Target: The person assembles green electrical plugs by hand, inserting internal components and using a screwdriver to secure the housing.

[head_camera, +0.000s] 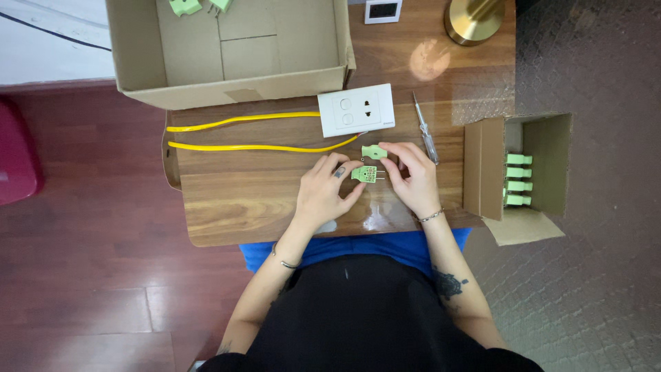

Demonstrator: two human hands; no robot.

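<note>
A: Entry, hands first. Left hand (322,189) pinches the open green plug base (364,173) at its left edge, fingers narrow, prongs pointing right. Right hand (412,176) closes on the same piece from the right; fingertips also sit near the separate green plug cover (374,151), which lies on the desk (234,207) just above the base.

B: Both hands on the base, then?

A: So it reads. Whether the right hand grips or only steadies, I cannot tell.

B: Surroundings?

A: Screwdriver (426,131) lies just beyond the right hand. White socket plate (357,109) sits above, with yellow wire (248,134) running left from it in two strands. Large cardboard box (227,89) at the desk's far edge holds two more green plugs (200,5). Small carton (530,172) to the right holds a row of green plugs. Brass lamp base (475,19) top right.

B: Handling note?

A: Judgement: keep the base flat and low over the desk, so small screws or clamps cannot drop away. Hold by the edges, leaving terminals exposed. Keep the cover within reach, oriented to match.
</note>
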